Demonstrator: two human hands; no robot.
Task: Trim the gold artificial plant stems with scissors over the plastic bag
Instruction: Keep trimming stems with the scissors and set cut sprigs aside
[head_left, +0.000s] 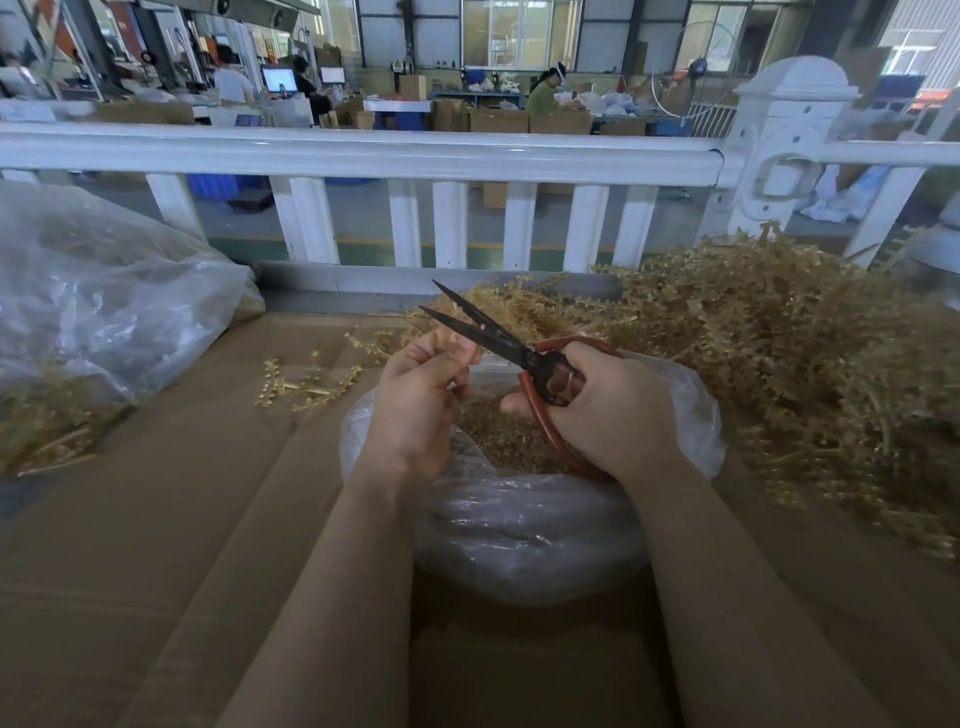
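Mid-frame over the plastic bag (519, 525), my left hand (415, 405) pinched a light, springy gold stem (447, 340), best held near its cut end, while my right hand (608, 410) gripped the scissors (498, 343), blades parted.

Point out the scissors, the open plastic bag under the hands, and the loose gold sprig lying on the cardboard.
scissors (480, 332): head view, on the dark blades.
plastic bag (524, 530): head view, on its front wall.
gold sprig (306, 387): head view, on its middle stem.
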